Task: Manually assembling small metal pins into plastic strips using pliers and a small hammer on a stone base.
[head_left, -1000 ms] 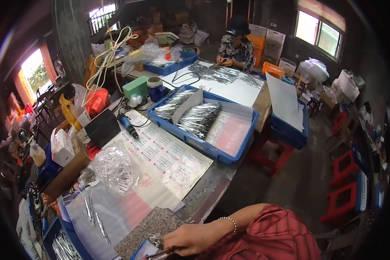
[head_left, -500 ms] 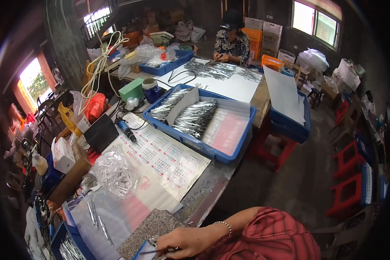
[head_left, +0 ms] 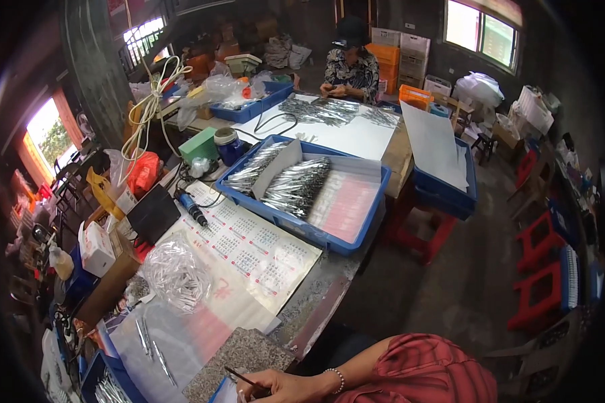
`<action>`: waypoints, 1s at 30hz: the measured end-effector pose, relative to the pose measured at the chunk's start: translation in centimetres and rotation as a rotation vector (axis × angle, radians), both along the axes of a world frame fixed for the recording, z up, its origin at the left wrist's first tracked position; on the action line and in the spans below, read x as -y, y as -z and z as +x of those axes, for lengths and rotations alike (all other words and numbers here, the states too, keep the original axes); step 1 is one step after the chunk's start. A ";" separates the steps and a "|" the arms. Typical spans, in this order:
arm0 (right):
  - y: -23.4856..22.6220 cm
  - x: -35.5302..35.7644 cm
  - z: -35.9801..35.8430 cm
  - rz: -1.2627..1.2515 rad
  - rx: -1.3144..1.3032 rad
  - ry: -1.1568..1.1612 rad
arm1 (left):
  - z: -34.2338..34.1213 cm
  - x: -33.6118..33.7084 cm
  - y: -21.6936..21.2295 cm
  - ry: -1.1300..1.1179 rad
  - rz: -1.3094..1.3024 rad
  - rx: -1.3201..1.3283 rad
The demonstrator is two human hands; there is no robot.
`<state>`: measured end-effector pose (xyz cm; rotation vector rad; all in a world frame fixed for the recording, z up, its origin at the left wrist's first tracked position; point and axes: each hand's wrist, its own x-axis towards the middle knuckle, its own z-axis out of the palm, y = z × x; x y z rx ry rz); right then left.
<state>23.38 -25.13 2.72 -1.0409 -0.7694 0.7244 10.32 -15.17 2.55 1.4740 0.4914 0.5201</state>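
My right hand (head_left: 279, 386), with a beaded bracelet on the wrist, is at the lower edge, closed around a thin dark stick (head_left: 240, 377) like a pen or slim tool handle; its exact kind does not show. Beneath it lie a speckled stone slab (head_left: 238, 356) and a blue-edged pale thing (head_left: 226, 391), cut off by the picture's edge. My left hand is out of view. Left of the slab, a few slim silver metal pieces (head_left: 160, 363) rest on a translucent sheet. More fill a blue bin (head_left: 124, 376) at the lower left corner.
A clear bag of slim pieces (head_left: 178, 272) sits on the table beside a blue-and-black rotary tool (head_left: 192, 207). Beyond, a large blue tray (head_left: 343, 243) holds stacked silver pieces. Another person (head_left: 349, 70) sits at the far end. Red stools (head_left: 538, 295) stand at right.
The thin dark stick now shows in my right hand; before, small shiny bits showed at its fingertips. The hand has shifted slightly down, and the view has moved a little.
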 end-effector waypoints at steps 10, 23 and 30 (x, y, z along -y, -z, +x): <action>-2.8 1.4 1.8 -0.071 -0.058 -0.108 | -0.9 -0.8 -0.2 -0.069 -0.091 0.027; -2.7 1.3 1.4 -0.066 0.173 -0.092 | -1.0 -0.5 -0.2 -0.084 -0.137 0.053; -2.4 1.6 1.4 -0.082 0.183 -0.124 | -0.7 -0.4 -0.7 -0.095 -0.043 -0.014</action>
